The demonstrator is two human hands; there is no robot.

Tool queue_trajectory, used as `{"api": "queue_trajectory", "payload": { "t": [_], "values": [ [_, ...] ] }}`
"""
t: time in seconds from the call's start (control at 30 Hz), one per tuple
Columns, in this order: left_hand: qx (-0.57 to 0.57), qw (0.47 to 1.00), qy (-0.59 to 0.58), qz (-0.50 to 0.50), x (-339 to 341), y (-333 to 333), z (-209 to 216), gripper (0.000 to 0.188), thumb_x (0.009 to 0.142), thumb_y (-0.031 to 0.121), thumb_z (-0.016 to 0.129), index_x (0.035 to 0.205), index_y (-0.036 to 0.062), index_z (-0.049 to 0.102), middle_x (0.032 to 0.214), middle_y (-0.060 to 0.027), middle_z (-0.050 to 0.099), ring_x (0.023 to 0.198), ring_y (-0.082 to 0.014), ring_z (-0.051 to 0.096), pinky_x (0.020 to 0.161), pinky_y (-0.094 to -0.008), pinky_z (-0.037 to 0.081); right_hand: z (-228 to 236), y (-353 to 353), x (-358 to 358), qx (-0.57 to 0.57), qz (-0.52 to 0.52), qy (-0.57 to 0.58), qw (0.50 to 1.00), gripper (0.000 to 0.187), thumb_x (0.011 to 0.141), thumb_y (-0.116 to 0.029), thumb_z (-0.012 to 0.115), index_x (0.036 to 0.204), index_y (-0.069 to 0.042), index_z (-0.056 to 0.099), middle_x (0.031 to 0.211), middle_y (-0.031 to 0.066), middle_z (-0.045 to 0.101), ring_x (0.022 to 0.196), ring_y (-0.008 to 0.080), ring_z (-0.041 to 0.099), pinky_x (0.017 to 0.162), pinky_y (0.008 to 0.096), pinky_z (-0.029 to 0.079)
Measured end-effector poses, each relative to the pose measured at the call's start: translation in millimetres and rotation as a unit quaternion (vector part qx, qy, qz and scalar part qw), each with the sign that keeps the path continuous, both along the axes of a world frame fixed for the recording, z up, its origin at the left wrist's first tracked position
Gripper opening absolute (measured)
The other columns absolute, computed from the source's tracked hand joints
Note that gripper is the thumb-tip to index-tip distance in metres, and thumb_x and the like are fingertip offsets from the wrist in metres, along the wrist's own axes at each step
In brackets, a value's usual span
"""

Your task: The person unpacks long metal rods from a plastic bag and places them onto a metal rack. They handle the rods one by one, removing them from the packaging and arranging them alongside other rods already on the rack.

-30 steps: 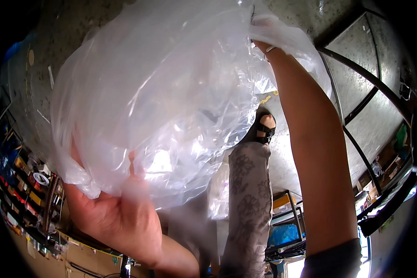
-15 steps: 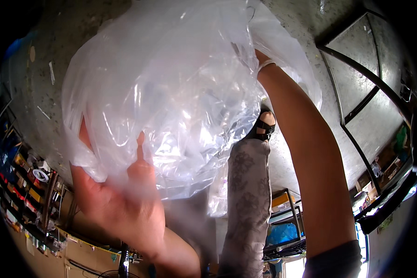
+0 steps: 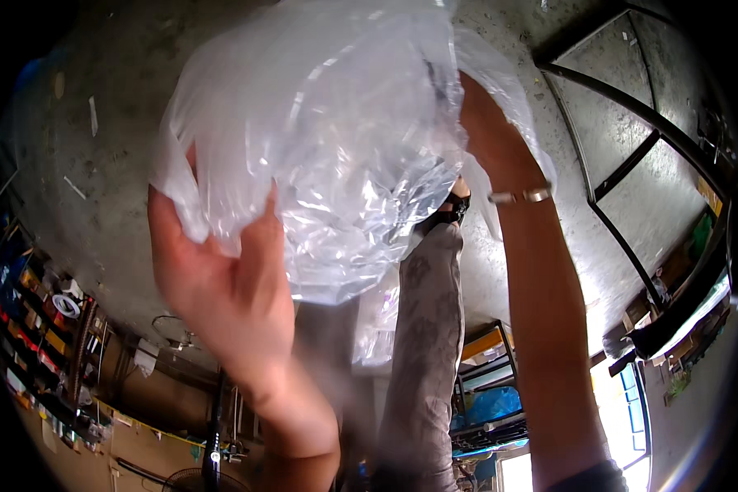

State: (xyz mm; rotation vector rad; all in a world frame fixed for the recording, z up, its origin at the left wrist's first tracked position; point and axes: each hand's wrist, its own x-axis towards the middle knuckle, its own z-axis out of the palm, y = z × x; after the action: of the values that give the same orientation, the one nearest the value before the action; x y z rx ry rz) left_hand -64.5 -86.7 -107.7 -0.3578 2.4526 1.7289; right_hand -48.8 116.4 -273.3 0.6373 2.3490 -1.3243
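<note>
A large, clear, crumpled plastic bag (image 3: 328, 148) fills the upper middle of the head view, bulging above the floor. My left hand (image 3: 221, 271) grips its near left edge, with the film bunched between thumb and fingers. On the right, my right hand (image 3: 492, 123) reaches in among the folds at the bag's right side. Plastic hides its fingers, so what they touch cannot be seen. A light band (image 3: 520, 196) circles my right wrist. Whatever may be inside the bag is blurred by the shiny film.
My leg in patterned trousers (image 3: 425, 328) and a black sandal (image 3: 455, 205) stand just below the bag. A black metal frame (image 3: 631, 172) lies on the grey floor (image 3: 115, 180) at right. Cluttered shelves (image 3: 45, 328) line the left; a rack with a blue bag (image 3: 492, 406) is behind.
The bag's left edge has shifted right and its near edge farther away. My left hand has moved up and right with it. More of my right hand and wrist shows outside the plastic.
</note>
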Motion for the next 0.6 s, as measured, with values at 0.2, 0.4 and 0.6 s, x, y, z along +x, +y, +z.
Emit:
{"api": "queue_trajectory", "payload": {
  "t": [0.2,0.4,0.6],
  "values": [
    [0.032,0.994,-0.107,-0.009,21,-9,-13,0.043,0.082,-0.004,0.048,0.123,-0.0034,0.037,0.117,-0.0142,0.048,0.106,-0.0190,0.048,0.093,-0.0288,0.036,97,-4,71,-0.356,-0.403,-0.082,0.839,0.018,0.083,-0.007,0.060,0.097,0.003,0.058,0.085,0.0107,0.060,0.066,0.0168,0.061,0.052,0.0228,0.047],
    [0.083,0.989,-0.111,0.055,33,-8,-21,0.051,0.081,-0.006,0.041,0.131,-0.0017,0.029,0.127,-0.0176,0.040,0.119,-0.0248,0.040,0.101,-0.0324,0.029,107,-9,137,-0.690,-0.489,-0.083,0.528,0.022,0.090,-0.008,0.050,0.110,0.001,0.049,0.095,0.0131,0.055,0.083,0.0209,0.055,0.058,0.0229,0.044],
    [0.157,0.974,-0.163,0.029,51,-24,-21,0.057,0.079,-0.010,0.038,0.134,0.0017,0.031,0.134,-0.0132,0.038,0.123,-0.0238,0.038,0.104,-0.0343,0.027,157,-21,141,-0.689,-0.414,-0.075,0.590,0.022,0.087,-0.009,0.055,0.108,-0.001,0.052,0.092,0.0100,0.055,0.083,0.0213,0.057,0.056,0.0238,0.044]
  ]
}}
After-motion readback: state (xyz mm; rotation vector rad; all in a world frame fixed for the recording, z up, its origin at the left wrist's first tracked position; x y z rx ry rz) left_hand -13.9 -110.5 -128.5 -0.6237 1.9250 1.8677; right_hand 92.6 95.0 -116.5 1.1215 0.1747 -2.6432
